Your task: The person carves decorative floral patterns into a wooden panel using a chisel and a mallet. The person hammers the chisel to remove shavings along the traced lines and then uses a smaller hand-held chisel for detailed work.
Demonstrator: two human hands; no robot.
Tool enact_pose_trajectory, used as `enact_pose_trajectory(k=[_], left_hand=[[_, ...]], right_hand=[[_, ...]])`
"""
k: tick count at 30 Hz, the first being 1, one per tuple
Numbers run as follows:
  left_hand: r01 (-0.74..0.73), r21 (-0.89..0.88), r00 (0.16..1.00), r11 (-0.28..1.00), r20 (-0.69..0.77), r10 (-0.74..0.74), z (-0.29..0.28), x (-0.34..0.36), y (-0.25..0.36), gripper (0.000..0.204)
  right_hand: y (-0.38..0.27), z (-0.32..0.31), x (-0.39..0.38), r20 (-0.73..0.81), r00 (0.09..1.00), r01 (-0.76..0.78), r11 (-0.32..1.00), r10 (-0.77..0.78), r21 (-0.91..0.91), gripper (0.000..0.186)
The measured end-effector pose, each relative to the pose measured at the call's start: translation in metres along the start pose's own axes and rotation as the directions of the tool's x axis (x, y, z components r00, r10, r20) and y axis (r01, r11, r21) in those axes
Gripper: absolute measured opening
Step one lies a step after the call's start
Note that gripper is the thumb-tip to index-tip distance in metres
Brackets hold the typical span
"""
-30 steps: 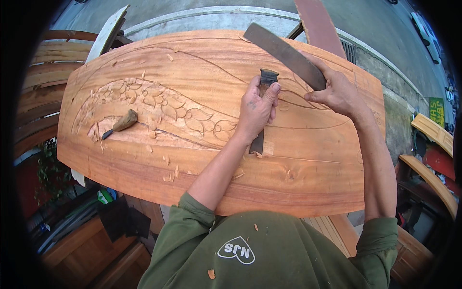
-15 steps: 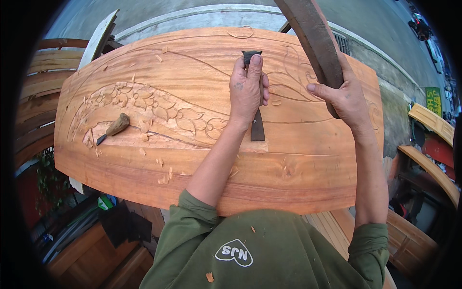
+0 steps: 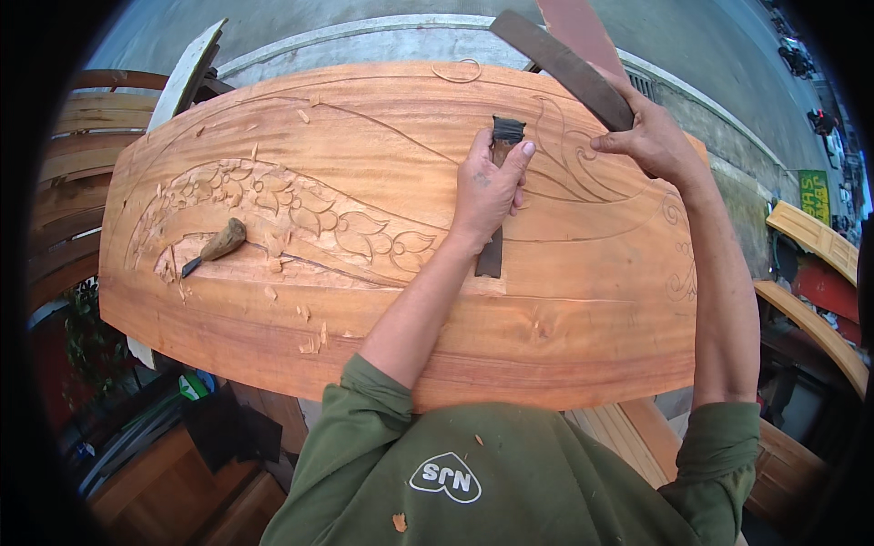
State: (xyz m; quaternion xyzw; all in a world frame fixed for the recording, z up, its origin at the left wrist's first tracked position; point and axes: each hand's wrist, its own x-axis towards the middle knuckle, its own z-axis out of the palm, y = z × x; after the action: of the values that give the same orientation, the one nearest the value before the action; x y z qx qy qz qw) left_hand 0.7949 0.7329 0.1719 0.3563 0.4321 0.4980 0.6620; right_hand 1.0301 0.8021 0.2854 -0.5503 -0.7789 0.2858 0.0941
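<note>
My left hand is wrapped round a broad chisel, thumb up near the black-wrapped top of its handle. The flat dark blade slants down to the panel, its end at the corner of a shallow cut recess. My right hand grips a dark wooden bar, raised to the upper right of the chisel and apart from it. A reddish-brown flat face shows beside the bar; whether it belongs to it I cannot tell. Beneath both hands lies a large wooden panel with carved leaves and scrolls.
A second chisel with a worn wooden handle lies on the panel's left part, among several wood shavings. Slatted wood stands at the left. Pale wooden pieces lie at the right, and a paved road runs beyond the panel.
The wooden bar has swung so its far end points to the upper left. My left hand and the chisel's top have shifted slightly right and nearer; the blade end stays near the recess corner.
</note>
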Motion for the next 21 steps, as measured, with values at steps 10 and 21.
enact_pose_trajectory(k=[10, 21], left_hand=[[-0.031, -0.032, 0.999, 0.999, 0.007, 0.031, -0.003, -0.006, -0.004, 0.038], [-0.036, -0.029, 0.999, 0.999, 0.019, 0.036, -0.002, -0.010, -0.002, 0.038]], right_hand=[[-0.002, 0.005, -0.001, -0.029, 0.968, -0.239, 0.951, 0.249, 0.199, 0.100], [-0.003, 0.019, -0.006, -0.134, 0.981, -0.087, 0.931, 0.142, 0.354, 0.103]])
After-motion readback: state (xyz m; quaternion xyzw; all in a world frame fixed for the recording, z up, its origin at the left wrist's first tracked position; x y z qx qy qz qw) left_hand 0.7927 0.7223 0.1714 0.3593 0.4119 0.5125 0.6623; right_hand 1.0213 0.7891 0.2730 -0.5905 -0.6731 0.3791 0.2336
